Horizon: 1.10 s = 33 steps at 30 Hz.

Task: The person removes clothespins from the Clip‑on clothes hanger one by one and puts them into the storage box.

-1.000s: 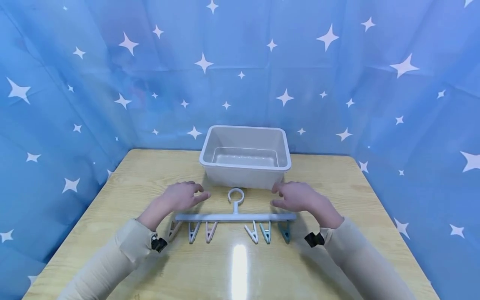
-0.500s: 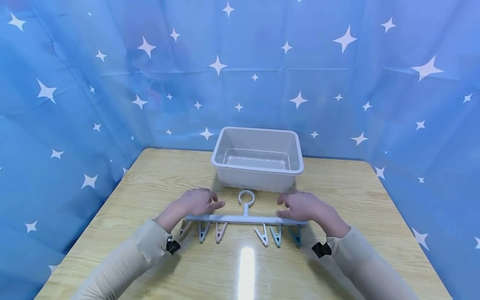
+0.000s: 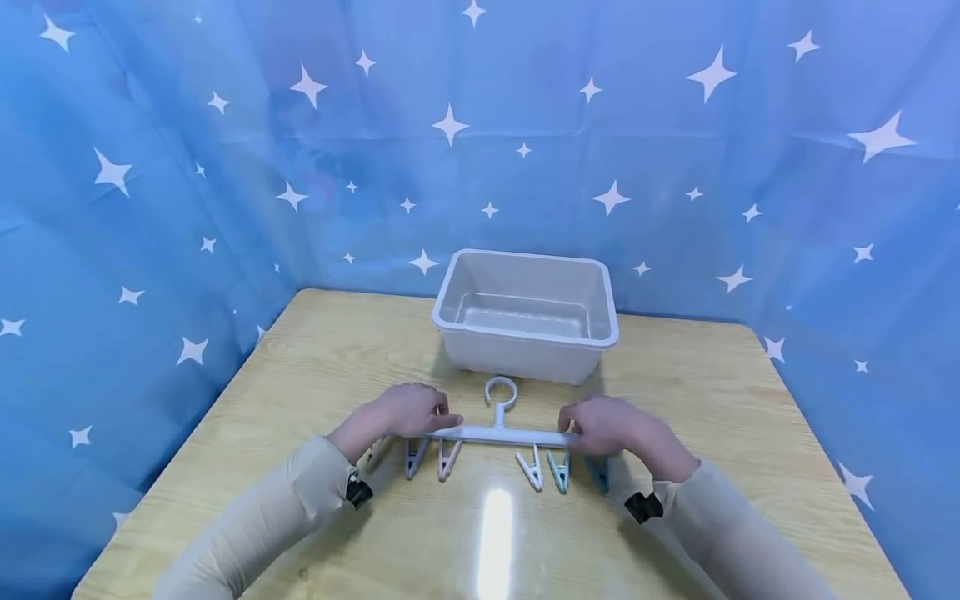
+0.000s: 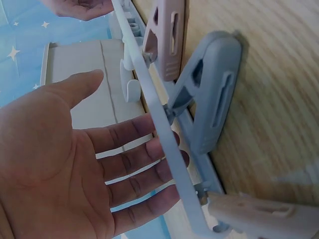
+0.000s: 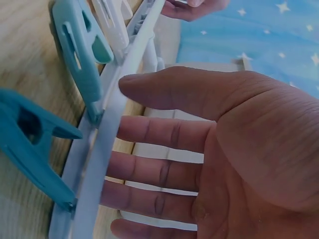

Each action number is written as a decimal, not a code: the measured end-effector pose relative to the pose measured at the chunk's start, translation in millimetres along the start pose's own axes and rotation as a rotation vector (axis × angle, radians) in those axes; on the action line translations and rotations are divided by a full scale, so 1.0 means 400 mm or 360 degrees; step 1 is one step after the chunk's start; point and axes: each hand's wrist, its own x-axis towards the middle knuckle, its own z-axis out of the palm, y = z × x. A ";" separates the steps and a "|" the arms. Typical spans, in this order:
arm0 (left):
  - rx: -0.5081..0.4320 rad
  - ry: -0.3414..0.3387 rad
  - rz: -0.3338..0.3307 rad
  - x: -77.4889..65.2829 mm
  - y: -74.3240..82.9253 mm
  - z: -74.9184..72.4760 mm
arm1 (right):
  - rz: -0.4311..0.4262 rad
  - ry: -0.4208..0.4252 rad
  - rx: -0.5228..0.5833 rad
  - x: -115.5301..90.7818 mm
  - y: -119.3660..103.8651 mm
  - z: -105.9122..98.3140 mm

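Observation:
A clip hanger lies on the table, its white bar (image 3: 498, 434) running left to right and its hook (image 3: 500, 389) pointing at the bin. My left hand (image 3: 411, 410) is at the bar's left part. In the left wrist view its fingers (image 4: 132, 162) reach behind the bar, and the thumb stands apart from it. My right hand (image 3: 603, 425) is at the bar's right part. In the right wrist view, its fairly straight fingers reach the bar's far side and the thumb tip overlaps the bar; contact is unclear. Clips include a blue-grey one (image 4: 214, 94) and a dark teal one (image 5: 37, 144).
A grey plastic bin (image 3: 525, 354) stands just behind the hook, near the table's back edge. The wooden table (image 3: 360, 333) is bordered by a blue curtain (image 3: 525, 108) with white stars.
Both hands have come nearer the hanger's bar and now overlap its two ends. The head view has shifted, so the table and bin sit farther right.

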 end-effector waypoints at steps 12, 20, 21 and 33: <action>-0.0040 -0.0028 0.0063 0.027 0.049 0.046 | -0.0058 0.0133 -0.0075 -0.051 0.017 0.040; -0.0053 0.0019 0.0091 -0.001 0.029 0.053 | -0.0089 0.0199 -0.0126 -0.043 -0.015 0.051; -0.0057 0.0022 0.0094 -0.003 0.028 0.051 | -0.0093 0.0214 -0.0141 -0.042 -0.019 0.051; -0.0252 0.0055 0.0387 -0.001 0.033 0.033 | -0.0165 0.0301 -0.0226 -0.044 -0.033 0.008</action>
